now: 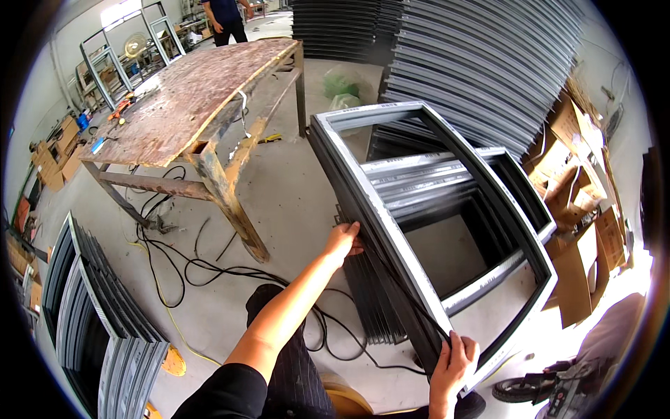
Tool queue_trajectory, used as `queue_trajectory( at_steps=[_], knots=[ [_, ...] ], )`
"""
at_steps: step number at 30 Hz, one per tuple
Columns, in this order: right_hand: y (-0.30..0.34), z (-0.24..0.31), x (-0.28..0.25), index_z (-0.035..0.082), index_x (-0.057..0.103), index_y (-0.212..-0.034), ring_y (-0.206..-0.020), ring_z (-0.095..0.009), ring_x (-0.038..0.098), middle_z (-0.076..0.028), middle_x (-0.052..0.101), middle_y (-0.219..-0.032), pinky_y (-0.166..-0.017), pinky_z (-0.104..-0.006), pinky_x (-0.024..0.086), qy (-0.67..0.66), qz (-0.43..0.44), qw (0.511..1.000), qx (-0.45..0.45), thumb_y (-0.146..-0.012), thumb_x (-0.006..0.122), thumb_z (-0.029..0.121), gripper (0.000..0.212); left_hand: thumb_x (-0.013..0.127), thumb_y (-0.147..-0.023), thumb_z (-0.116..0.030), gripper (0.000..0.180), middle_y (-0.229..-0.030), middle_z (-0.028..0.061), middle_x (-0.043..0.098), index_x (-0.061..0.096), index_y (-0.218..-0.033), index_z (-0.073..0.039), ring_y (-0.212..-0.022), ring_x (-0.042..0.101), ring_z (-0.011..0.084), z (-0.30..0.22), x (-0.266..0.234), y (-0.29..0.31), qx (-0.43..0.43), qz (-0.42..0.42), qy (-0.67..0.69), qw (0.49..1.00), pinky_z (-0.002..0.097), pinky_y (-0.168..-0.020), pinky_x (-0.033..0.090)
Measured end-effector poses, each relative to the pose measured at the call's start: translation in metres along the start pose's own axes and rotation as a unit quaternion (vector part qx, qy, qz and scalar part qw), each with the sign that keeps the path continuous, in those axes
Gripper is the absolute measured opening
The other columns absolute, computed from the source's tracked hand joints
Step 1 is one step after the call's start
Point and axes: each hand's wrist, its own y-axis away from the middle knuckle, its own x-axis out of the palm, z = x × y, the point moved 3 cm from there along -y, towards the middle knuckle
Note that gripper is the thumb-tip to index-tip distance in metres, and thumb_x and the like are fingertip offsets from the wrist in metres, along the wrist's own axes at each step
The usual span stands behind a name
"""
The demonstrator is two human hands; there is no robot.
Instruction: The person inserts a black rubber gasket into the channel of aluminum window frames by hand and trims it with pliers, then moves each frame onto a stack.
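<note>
In front of me stands a stack of grey window frames (408,248), the top one with a middle crossbar. A thin black strip (405,288), perhaps a rubber seal, runs along the outer side of that frame between my hands. My left hand (342,241) is closed at the stack's left side, thumb up, around the strip's upper stretch. Farther down, near the frame's near corner, my right hand (453,359) has its fingers curled round the strip's lower stretch and rests against the frame. The fingertips of both hands are partly hidden.
A worn wooden table (209,77) with a steel base stands at the far left. Black cables (202,265) trail over the floor. More stacked frames (112,321) lean at the left. Cardboard (579,272) stands at the right; a person (227,21) is beyond the table.
</note>
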Motion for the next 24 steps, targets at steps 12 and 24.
queue_trajectory(
  at_steps=[12, 24],
  knots=[
    [0.097, -0.049, -0.111, 0.002, 0.059, -0.094, -0.067, -0.014, 0.052, -0.008, 0.055, -0.083, -0.051, -0.0256, 0.043, -0.089, 0.074, 0.99, 0.077, -0.078, 0.072, 0.003, 0.021, 0.056, -0.095, -0.033, 0.033, -0.082, 0.0081, 0.06, 0.058, -0.099, -0.001, -0.069, 0.062, 0.0185, 0.002, 0.002, -0.007, -0.03, -0.029, -0.029, 0.999, 0.033, -0.064, 0.058],
    [0.091, -0.088, -0.11, -0.003, 0.059, -0.097, -0.045, -0.008, 0.041, -0.002, 0.053, -0.061, -0.041, -0.021, 0.03, -0.543, 0.333, 0.687, 0.348, -0.094, 0.056, 0.018, 0.021, 0.057, -0.095, -0.031, 0.031, -0.09, 0.0088, 0.061, 0.057, -0.104, -0.001, -0.08, 0.063, 0.0206, -0.013, 0.006, 0.012, -0.074, 0.014, 0.007, 0.997, 0.036, -0.072, 0.058]
  ],
)
